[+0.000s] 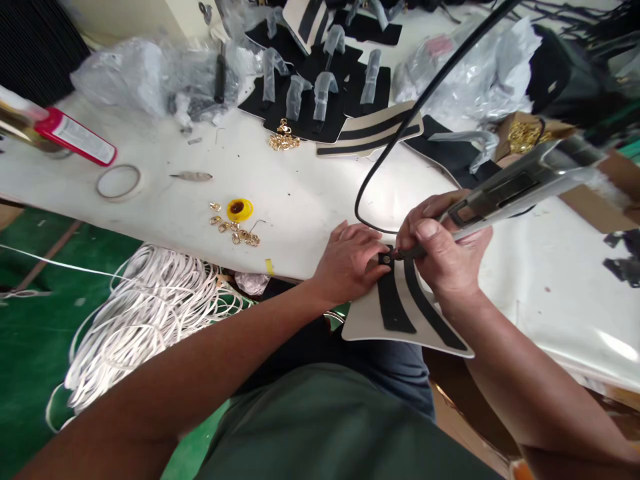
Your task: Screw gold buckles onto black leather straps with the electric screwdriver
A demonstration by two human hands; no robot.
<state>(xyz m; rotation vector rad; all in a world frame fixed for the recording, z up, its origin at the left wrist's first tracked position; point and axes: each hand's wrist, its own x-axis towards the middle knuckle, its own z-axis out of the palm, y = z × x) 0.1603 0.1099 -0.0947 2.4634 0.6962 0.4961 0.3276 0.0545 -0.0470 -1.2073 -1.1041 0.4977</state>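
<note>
The flared cream panel with two curved black stripes (pixel 413 300) pokes over the near edge of the white table (pixel 310 193), long axis running from its small black tab (pixel 385 257) lapward. Left hand (pixel 353 260) is nearer, fingers on the tab; right hand (pixel 447 247) grips a grey corded power tool (pixel 520 187), slanting in from the right (tip contact's hard to call).
</note>
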